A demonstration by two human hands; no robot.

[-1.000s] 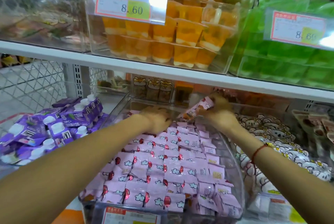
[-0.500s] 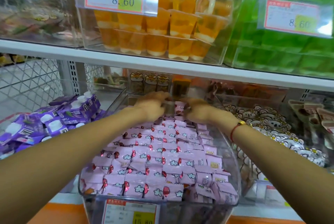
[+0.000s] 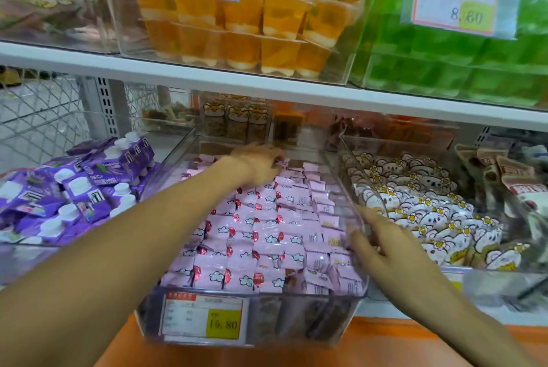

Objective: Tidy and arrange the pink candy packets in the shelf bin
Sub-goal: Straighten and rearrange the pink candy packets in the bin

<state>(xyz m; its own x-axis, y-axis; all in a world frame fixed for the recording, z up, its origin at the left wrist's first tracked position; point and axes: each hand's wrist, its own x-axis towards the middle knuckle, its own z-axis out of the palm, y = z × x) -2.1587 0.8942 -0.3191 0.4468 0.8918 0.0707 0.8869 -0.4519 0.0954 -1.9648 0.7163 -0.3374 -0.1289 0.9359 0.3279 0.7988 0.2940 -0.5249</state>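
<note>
A clear plastic shelf bin (image 3: 299, 319) holds several pink candy packets (image 3: 267, 236) laid in rows, cloud prints up on the left and backs up on the right. My left hand (image 3: 258, 163) reaches to the far end of the bin and rests on the back packets, fingers bent down; whether it grips one is hidden. My right hand (image 3: 382, 236) lies at the bin's right wall near the front, fingers straight, touching the rim and the edge packets.
A yellow 15.80 price tag (image 3: 204, 319) hangs on the bin front. Purple drink pouches (image 3: 74, 189) fill the left bin; white bear-print snacks (image 3: 421, 212) fill the right one. The upper shelf edge (image 3: 267, 85) carries orange jelly cups and green packs close overhead.
My right hand has let go of the packet it held at the back and has drawn back to the bin's right front wall. My left hand stays at the back.
</note>
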